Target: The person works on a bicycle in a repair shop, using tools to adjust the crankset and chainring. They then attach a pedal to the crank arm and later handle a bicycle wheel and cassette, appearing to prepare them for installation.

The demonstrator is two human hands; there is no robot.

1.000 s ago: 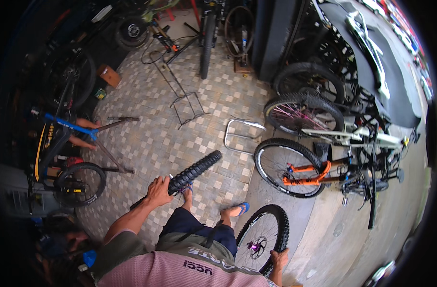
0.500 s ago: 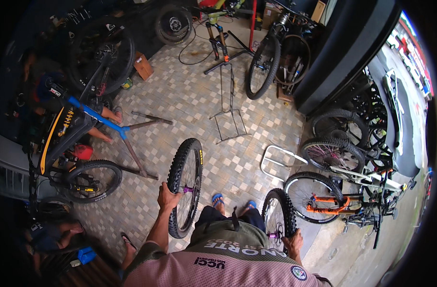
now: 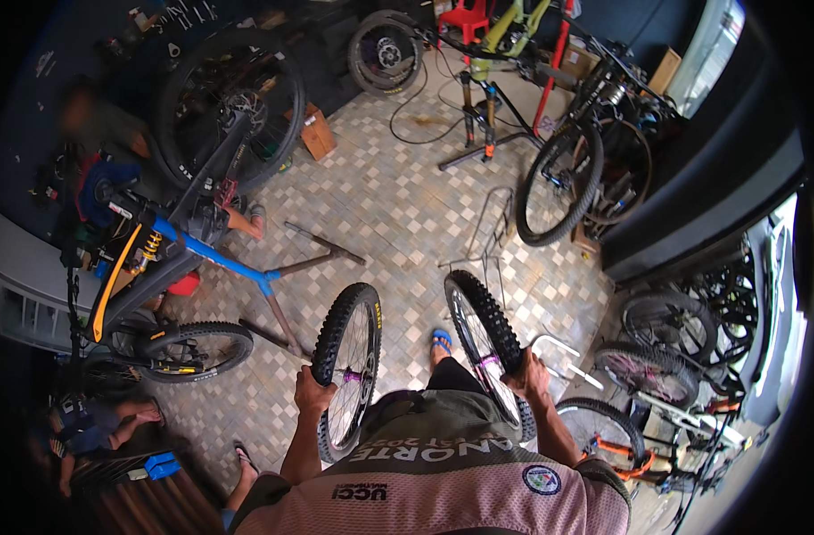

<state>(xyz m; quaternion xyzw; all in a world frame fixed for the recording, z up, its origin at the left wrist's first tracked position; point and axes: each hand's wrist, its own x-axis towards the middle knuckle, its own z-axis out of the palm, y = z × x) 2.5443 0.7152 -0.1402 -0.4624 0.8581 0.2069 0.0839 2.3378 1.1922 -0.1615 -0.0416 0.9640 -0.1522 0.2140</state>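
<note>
Two bicycle wheels with black knobby tyres and purple hubs stand upright on either side of me. My left hand (image 3: 315, 390) is closed on the tyre of the left wheel (image 3: 328, 332), which has yellow lettering on its sidewall. My right hand (image 3: 527, 376) grips the tyre of the right wheel (image 3: 480, 312), which leans slightly. Below, my foot (image 3: 441, 345) in a blue flip-flop rests on the checkered tile floor (image 3: 407, 223).
At left are a bicycle on a blue stand (image 3: 229, 263), co-workers (image 3: 95, 419) and a bench (image 3: 104, 481). A frame on a stand (image 3: 496, 36) and a bicycle (image 3: 559, 178) are ahead. A metal rack (image 3: 487, 223), a pillar (image 3: 719, 196) and parked bicycles (image 3: 657, 374) are at right.
My view has swung rightward and toward the garage interior. Both wheels came upright and forward with my hands; the right one has risen higher in the picture, nearer the left one.
</note>
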